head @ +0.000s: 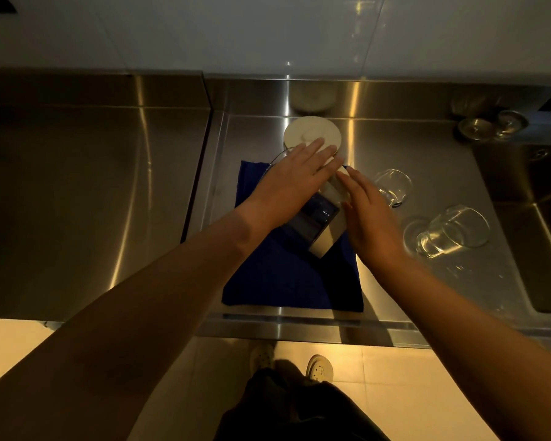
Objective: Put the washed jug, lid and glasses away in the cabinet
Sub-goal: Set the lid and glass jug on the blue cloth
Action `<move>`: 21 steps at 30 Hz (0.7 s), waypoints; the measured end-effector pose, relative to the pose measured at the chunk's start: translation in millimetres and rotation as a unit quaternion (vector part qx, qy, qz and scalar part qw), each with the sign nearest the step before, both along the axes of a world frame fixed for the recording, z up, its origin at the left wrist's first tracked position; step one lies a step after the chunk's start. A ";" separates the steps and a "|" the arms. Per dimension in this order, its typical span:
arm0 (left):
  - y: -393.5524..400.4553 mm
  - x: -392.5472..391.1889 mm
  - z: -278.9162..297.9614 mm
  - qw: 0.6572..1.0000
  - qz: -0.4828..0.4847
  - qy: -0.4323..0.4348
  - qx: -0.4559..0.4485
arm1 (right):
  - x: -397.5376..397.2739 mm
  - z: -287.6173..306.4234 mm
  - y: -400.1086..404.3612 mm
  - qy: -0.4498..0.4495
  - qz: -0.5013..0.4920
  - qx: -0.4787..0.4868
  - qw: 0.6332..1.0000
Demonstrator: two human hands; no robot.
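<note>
**Jug on the blue cloth, both your hands over it**

The jug point(323, 218) lies on its side on the blue cloth point(283, 281), near the middle of the steel counter point(395, 138). Its clear body points toward 10 o'clock, its pale handle part toward 5 o'clock.

Your left hand point(295, 183) lies flat over the jug with straight fingers, whose tips reach the round white lid point(309, 132) at 12 o'clock from the jug; it grips nothing.

Your right hand point(371, 218) is also spread, fingers straight, resting against the jug's pale side at 3 o'clock.

Two glasses lie on the counter beyond that hand: one glass point(393, 186) at 2 o'clock, a nearer glass point(452, 232) at 3 o'clock. Two more glasses point(492, 125) stand by the back rim at 2 o'clock, beside the sink point(538, 218).
</note>
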State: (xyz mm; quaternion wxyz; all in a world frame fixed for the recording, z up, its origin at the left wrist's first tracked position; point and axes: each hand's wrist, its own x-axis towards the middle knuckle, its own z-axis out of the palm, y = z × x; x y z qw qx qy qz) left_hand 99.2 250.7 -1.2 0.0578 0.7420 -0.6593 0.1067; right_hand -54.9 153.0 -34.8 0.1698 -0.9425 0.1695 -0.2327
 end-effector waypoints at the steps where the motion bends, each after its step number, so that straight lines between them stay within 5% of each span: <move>1: -1.7 -0.2 0.9 1.000 -0.007 -0.003 -0.003 | 0.4 -0.1 -0.3 -0.004 -0.003 0.007 1.000; 6: -4.3 -0.5 4.3 0.999 -0.027 -0.001 -0.022 | 0.5 -1.0 -1.5 0.003 -0.020 0.024 0.999; 21: -0.4 -5.7 13.8 0.993 -0.001 0.076 -0.095 | 7.8 39.2 -18.1 -0.007 0.048 -0.128 0.991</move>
